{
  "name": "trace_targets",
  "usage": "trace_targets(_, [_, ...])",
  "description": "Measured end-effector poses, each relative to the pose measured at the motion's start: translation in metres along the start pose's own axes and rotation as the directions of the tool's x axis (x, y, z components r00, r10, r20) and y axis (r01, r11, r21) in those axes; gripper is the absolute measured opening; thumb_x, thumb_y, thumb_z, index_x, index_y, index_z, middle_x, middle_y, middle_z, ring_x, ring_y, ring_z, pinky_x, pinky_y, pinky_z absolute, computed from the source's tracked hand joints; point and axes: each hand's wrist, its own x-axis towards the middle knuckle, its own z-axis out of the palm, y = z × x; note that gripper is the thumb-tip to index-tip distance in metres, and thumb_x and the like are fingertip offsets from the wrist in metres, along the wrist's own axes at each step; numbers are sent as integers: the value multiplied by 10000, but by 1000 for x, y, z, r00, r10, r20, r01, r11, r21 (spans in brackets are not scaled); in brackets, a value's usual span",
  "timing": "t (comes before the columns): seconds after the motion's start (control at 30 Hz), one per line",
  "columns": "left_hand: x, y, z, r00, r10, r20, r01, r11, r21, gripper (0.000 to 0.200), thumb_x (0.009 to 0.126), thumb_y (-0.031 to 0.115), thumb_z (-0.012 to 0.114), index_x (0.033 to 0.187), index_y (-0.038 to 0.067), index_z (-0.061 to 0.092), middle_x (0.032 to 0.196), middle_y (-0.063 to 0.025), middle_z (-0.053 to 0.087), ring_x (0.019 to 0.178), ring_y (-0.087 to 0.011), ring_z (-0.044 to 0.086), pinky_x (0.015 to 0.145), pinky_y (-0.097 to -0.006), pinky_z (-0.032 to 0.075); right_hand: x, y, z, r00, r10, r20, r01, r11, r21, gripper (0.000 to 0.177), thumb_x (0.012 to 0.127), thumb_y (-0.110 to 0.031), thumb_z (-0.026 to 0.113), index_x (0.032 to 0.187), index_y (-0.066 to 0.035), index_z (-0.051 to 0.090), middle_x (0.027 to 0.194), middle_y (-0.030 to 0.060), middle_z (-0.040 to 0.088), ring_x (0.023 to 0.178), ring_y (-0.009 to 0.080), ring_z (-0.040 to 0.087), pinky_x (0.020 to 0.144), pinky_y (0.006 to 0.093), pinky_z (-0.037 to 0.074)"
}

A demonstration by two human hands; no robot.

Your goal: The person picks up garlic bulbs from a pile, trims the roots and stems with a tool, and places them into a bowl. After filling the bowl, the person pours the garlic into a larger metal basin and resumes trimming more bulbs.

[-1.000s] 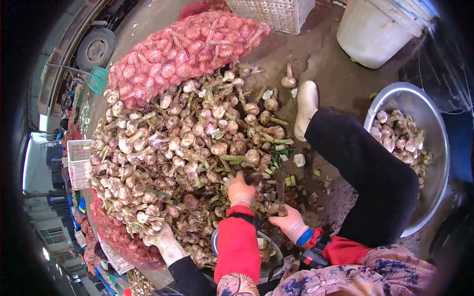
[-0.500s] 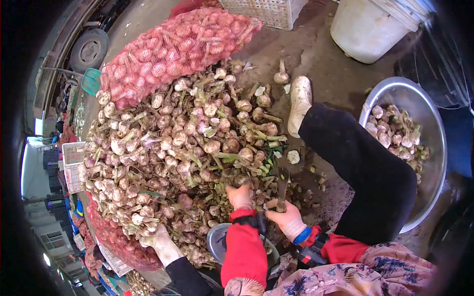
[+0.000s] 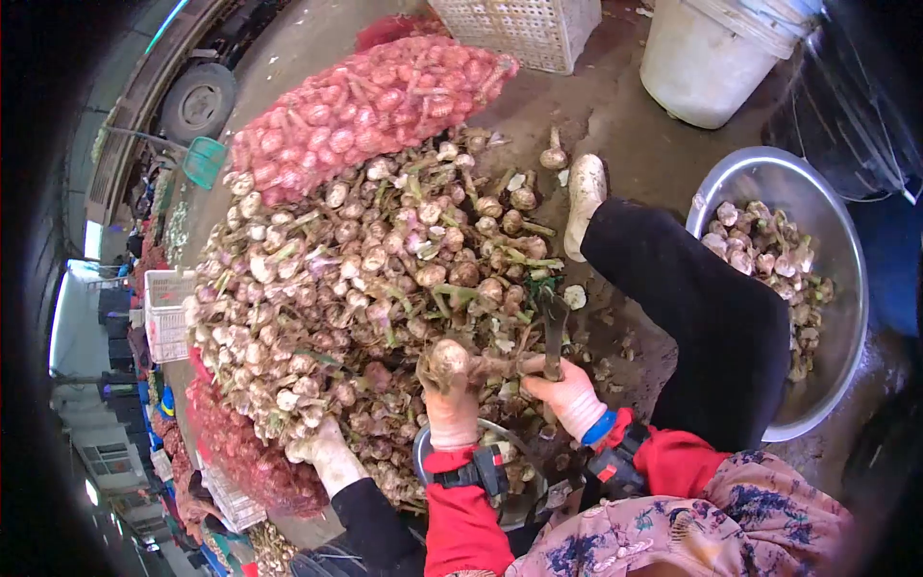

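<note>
My left hand (image 3: 452, 404) is wrapped round a garlic bulb (image 3: 449, 358), its stem pointing right toward my other hand. My right hand (image 3: 569, 394) grips a metal cutting tool (image 3: 555, 332) whose blade points up and away from me. The garlic stem reaches the tool near my right fingers; whether they touch is hard to tell. Beyond both hands spreads a large heap of garlic (image 3: 356, 260) with stems on. Below my left hand a metal bowl (image 3: 423, 450) is partly hidden by my forearm.
A wide metal basin (image 3: 846, 288) holding garlic stands right of my bent leg. Red mesh sacks of garlic (image 3: 365, 101) lie at the heap's far and left sides. Beyond are a white bucket (image 3: 697, 67) and a white crate (image 3: 529, 34). My shoes (image 3: 585, 202) flank the heap.
My left hand has come up from the heap with a garlic bulb in it. My right hand still holds the tool, with its blade more upright. The view has shifted slightly.
</note>
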Motion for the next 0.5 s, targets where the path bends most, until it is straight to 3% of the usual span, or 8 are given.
trace_targets(0.03, [-11,27,3,988,-139,68,155,908,-390,616,694,-49,691,1238,178,510,1209,-153,495,986,-310,588,822,-392,523,-6,-5,-1,999,-37,23,37,998,-40,235,766,-11,692,991,-22,623,917,14,644,828,116,586,772,267,474])
trace_targets(0.07, [-20,48,6,953,-236,190,300,646,-702,690,694,-62,690,1294,172,440,1180,-133,517,975,-289,590,808,-405,527,-13,-16,1,999,-41,30,42,998,-42,235,766,-11,692,991,-22,623,917,14,644,828,116,586,772,267,474])
trace_targets(0.13, [-41,55,0,928,-331,170,366,726,-583,803,690,-49,717,1350,155,307,1130,-95,549,959,-264,587,786,-413,530,-30,-32,-1,984,-113,139,173,806,-567,252,745,-31,702,985,-32,627,933,48,641,835,166,610,778,283,481])
trace_targets(0.17, [-50,58,-3,960,-214,179,270,875,-401,794,693,-45,720,1347,130,303,1127,-91,553,960,-257,588,795,-402,526,-33,-28,-4,957,-209,203,291,639,-713,227,750,-98,680,972,-73,640,953,92,614,865,258,620,778,334,495])
trace_targets(0.23, [-63,65,-9,952,83,296,-108,992,69,760,702,-48,718,1332,69,310,1124,-90,570,962,-222,596,811,-360,520,-41,-25,-10,932,-201,302,363,496,-789,208,754,-126,659,959,-92,645,956,108,599,878,294,609,779,363,495])
trace_targets(0.33, [-93,51,-26,931,-134,340,94,987,132,493,791,-23,656,1236,50,458,1092,-86,617,964,-200,608,813,-299,505,-58,-33,-8,862,-155,483,507,254,-824,178,755,-163,604,922,-117,648,948,128,583,890,347,596,763,430,495])
trace_targets(0.4, [-104,52,-26,911,-184,368,199,980,-2,609,799,78,692,1306,36,355,1130,-113,584,971,-222,609,824,-346,526,-66,-33,-5,822,-23,569,568,122,-814,181,731,-143,604,906,-111,638,939,128,576,878,341,602,750,434,497])
trace_targets(0.5, [-117,85,-5,970,-147,196,226,846,-483,585,834,132,683,1304,23,353,1133,-145,575,986,-233,609,832,-371,536,-74,-38,-5,802,57,594,592,52,-804,171,737,-138,595,902,-114,634,950,132,575,874,339,611,738,441,500])
